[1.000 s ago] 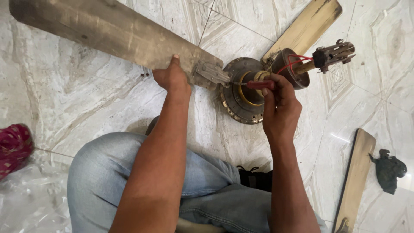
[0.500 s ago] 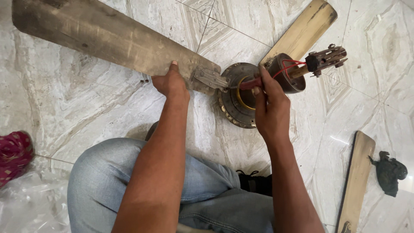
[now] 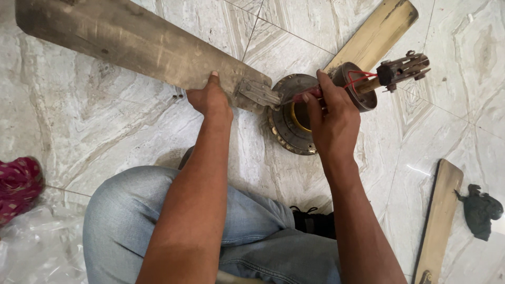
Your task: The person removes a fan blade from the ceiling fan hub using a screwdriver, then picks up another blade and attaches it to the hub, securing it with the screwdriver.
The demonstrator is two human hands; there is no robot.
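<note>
I've got the left hand [image 3: 211, 100] pressed flat, fingers curled over the near edge of the dusty grey fan blade [image 3: 131, 44] running from upper left to centre. Right hand [image 3: 329, 118] clenched around a red-handled screwdriver [image 3: 307, 94], tip at the blade's metal bracket [image 3: 258, 93]. Round motor hub [image 3: 289, 123] sits just under that fist, centre frame.

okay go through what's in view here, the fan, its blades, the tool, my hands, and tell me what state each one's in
Left hand: pressing down on the dusty fan blade, near its bracket.
Right hand: closed around a red-handled screwdriver.
Fan motor: lying on the tiled floor, one blade attached.
Second blade: lying behind the motor; attachment hidden.
Third blade: detached, flat on the floor.
Dark rag: crumpled beside it.
</note>
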